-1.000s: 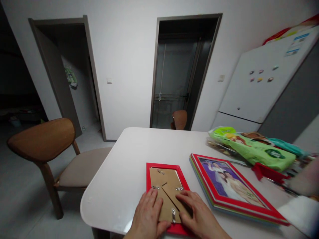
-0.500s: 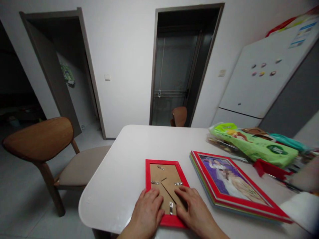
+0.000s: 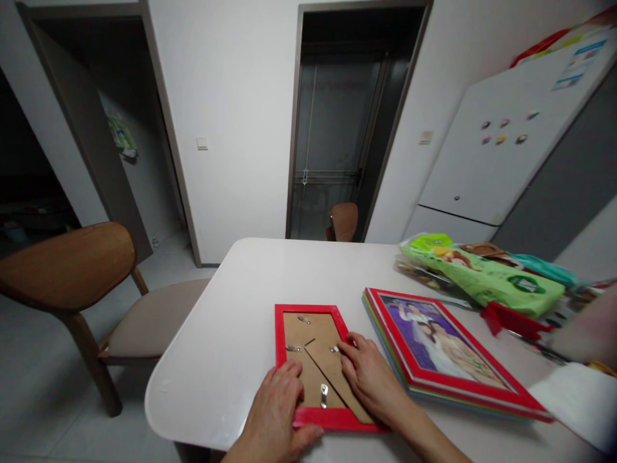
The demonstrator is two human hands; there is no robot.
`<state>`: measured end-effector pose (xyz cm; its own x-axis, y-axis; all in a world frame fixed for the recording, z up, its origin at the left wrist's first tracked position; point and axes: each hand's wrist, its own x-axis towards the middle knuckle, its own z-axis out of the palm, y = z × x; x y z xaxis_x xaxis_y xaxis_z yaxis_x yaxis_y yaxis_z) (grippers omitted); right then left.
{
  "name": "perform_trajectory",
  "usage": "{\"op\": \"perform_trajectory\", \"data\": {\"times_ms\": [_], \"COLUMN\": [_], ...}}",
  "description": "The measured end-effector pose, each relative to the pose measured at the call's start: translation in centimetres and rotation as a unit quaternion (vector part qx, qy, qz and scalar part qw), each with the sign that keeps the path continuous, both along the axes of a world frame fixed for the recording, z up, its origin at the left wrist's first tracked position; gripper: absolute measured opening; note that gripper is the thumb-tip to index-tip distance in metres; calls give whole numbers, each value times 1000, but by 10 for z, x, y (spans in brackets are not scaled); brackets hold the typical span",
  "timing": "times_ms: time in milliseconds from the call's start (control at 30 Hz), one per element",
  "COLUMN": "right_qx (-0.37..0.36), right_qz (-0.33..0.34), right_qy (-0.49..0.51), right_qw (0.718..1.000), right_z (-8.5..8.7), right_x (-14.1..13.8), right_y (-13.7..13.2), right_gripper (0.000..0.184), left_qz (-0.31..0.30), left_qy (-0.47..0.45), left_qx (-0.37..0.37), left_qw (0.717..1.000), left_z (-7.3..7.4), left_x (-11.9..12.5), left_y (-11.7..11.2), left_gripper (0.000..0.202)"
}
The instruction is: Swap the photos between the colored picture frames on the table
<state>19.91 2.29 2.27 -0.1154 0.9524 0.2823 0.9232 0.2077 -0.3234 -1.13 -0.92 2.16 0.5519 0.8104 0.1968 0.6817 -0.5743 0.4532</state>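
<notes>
A red picture frame (image 3: 330, 419) lies face down on the white table, its brown backing board (image 3: 308, 370) showing. Small metal clips sit along the board's four sides, and a dark diagonal slit crosses it. My left hand (image 3: 276, 411) grips the near left corner, fingers over the left side and thumb along the near edge. At the right side, my right hand (image 3: 369, 373) has its curled fingertips pressed by the right metal clip (image 3: 334, 349); its thumb is hidden. Right of it, a framed wedding photo (image 3: 443, 344) tops a stack of frames.
A green package (image 3: 501, 273) and a red plastic piece (image 3: 515, 321) lie at the table's right, near white paper (image 3: 573, 399). One wooden chair (image 3: 72, 267) stands at left, another chair (image 3: 343, 222) behind the table. A fridge (image 3: 472, 154) stands at the back right.
My right hand has slid up and outward along the frame's right side to the clip. My left thumb has moved from the board to the near edge. The view has shifted slightly.
</notes>
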Motion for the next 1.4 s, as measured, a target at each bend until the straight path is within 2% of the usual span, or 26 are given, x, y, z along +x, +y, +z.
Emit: {"op": "perform_trajectory", "data": {"times_ms": [267, 500, 700, 867, 1067, 1133, 1267, 1400], "right_qx": [-5, -50, -50, -31, 25, 46, 36, 28], "right_qz": [10, 4, 11, 28, 18, 45, 172, 222], "right_qy": [40, 53, 58, 64, 66, 55, 2, -46], "right_qw": [999, 997, 997, 997, 997, 996, 984, 974], "right_z": [-6, 0, 0, -6, -11, -8, 3, 10], "right_x": [4, 6, 4, 8, 11, 4, -19, -26], "right_y": [0, 17, 9, 2, -14, -25, -46, -53], "right_gripper": [32, 27, 27, 29, 32, 29, 24, 24], "left_qz": [-17, -17, -29, -24, -4, -2, 4, 0], "left_qy": [-6, 9, 4, -12, -26, -33, -41, -52], "left_qx": [5, 7, 15, 23, 8, 2, 1, 5], "left_qw": [1000, 1000, 999, 999, 1000, 999, 999, 999], "left_z": [-1, 0, -6, -11, -4, -3, -8, -14], "left_x": [-1, -2, -9, -12, -11, -11, -11, -10], "left_y": [3, 2, 1, -1, -6, -7, -6, -3], "left_gripper": [41, 38, 39, 42, 35, 33, 34, 37]}}
